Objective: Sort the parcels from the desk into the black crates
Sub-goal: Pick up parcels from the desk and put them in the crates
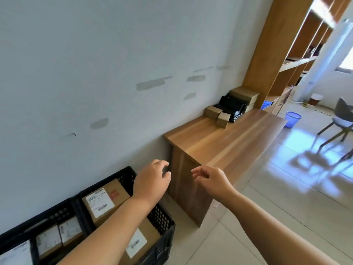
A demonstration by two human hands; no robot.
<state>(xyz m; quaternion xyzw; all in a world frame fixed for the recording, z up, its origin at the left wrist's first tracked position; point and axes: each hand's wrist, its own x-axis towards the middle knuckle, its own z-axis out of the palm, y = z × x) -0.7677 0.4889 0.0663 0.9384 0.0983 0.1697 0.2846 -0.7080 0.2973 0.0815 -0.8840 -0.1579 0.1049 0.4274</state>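
While the left hand [151, 181] and right hand [212, 178] hang loosely curled and empty before the wooden desk [225, 142], small cardboard parcels [217, 114] and black bags [232, 107] lie at its far end, and labelled boxes [104, 200] fill the black crates [162, 220] below.

Both hands hang empty in open air at lower centre of the frame, the left hand [152, 180] above the black crate [164, 222], the right hand [212, 180] before the tabletop's [219, 142] near end. The wooden top lies bare from there to a cluster of cardboard boxes [222, 116] and black bags [232, 106] at upper right, hemmed by wall [114, 54] and shelving [273, 44]. Labelled parcels [101, 201] fill much of the crate.
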